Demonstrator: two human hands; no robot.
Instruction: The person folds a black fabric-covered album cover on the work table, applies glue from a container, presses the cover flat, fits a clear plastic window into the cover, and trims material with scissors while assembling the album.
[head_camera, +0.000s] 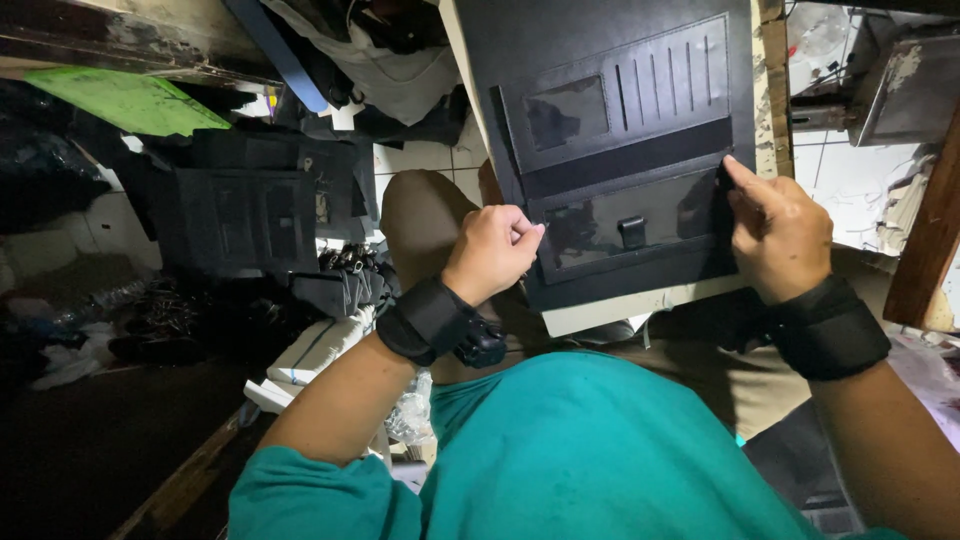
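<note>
A black leather wallet panel (620, 150) with card slots, a clear window pocket and a small strap loop lies on a pale board (640, 300) over my lap. My left hand (492, 250) is curled into a fist at the panel's lower left edge, its fingertips pinching that edge. My right hand (775, 235) presses its thumb on the panel's right edge beside the lower pocket. Both wrists wear black bands.
A stack of similar black leather panels (250, 215) sits to the left on the floor, with small black pieces (350, 275) beside it. A green sheet (125, 100) lies at upper left. A wooden post (925, 230) stands at right.
</note>
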